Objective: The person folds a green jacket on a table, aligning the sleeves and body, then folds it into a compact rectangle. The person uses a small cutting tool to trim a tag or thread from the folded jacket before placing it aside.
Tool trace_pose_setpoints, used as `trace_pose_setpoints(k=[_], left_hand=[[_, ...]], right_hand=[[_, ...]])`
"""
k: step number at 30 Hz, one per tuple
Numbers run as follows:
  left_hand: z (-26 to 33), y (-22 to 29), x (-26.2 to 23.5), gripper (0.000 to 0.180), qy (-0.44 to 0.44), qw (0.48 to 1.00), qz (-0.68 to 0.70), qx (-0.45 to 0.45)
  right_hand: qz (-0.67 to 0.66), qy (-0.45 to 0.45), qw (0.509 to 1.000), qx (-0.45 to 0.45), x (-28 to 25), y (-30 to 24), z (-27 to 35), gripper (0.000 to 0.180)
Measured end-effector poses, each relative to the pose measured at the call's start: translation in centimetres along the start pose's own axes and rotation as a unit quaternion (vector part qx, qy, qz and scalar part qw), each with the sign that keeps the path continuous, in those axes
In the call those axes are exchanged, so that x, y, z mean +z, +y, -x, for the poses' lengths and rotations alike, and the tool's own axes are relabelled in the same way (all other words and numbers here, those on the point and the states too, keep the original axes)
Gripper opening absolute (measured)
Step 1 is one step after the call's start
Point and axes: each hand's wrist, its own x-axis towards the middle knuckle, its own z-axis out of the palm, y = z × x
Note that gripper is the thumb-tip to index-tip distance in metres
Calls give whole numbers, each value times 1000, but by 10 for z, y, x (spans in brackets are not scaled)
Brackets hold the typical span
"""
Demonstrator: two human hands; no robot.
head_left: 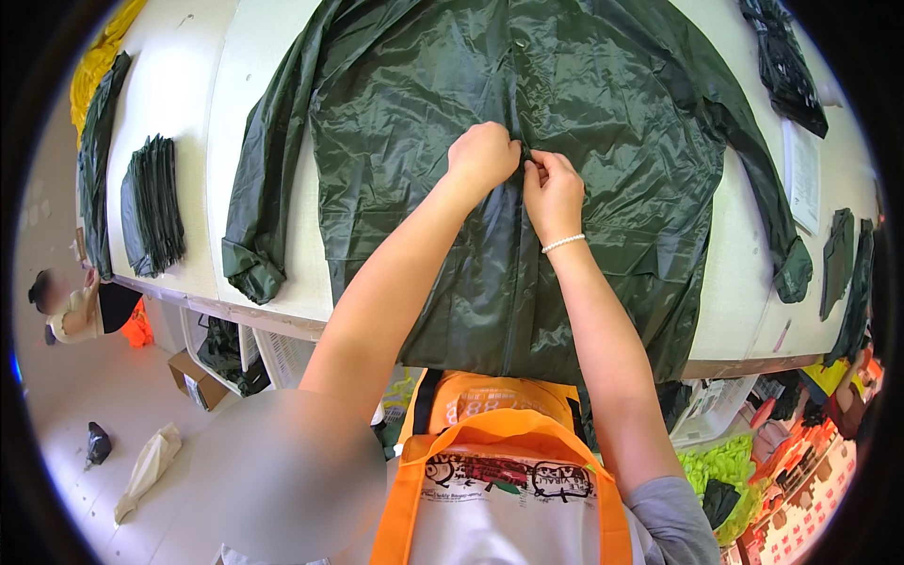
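Start at the shiny, dark green, thin-fabric jacket (504, 235), spread front side up across 12 o'clock on the long white table (193, 85), with hem toward 6 o'clock, upper end out of view at 12, and crumpled cuffs at 9 and 3. Looks light, soft and limp, probably slippery and quick to crease, hardly fragile. Best held by the doubled front placket (516, 292), likely firmer than the loose panels to either side.

Gripped there by the left hand (485, 155), just past 12 o'clock, curled closed with fingertips mostly hidden. Pinched close beside by the thumb and forefinger of the right hand (556, 193), between 1 and 2 o'clock. Cannot tell the kind of fastening between them. On the right wrist, see a white beaded bracelet (564, 242).

Farther out, note a neat stack of folded dark green garments (151, 207) between 9 and 10 o'clock, bright yellow fabric (94, 66) at 10, and a dark folded bundle (786, 71) at 2. Below table level, find an open brown cardboard box (198, 379) near 8 o'clock and a lime-yellow fabric pile (725, 461) at 4.
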Motion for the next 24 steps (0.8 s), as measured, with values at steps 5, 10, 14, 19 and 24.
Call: trace_pose_setpoints(k=[5, 10, 14, 19, 24], left_hand=[[-3, 6, -17, 40, -70, 996, 22, -57], [-7, 9, -18, 40, -33, 991, -129, -18], [-21, 8, -20, 34, -163, 987, 7, -7], [-12, -24, -13, 32, -212, 918, 334, 39], [-8, -24, -7, 33, -175, 906, 384, 26]], right_hand=[[-14, 13, 999, 34, 4, 11, 0, 13], [-88, 20, 993, 74, 4, 12, -2, 13], [-78, 30, 994, 74, 5, 10, -5, 11], [-82, -14, 991, 108, 4, 8, -5, 17], [-117, -48, 982, 137, 6, -4, -7, 21]])
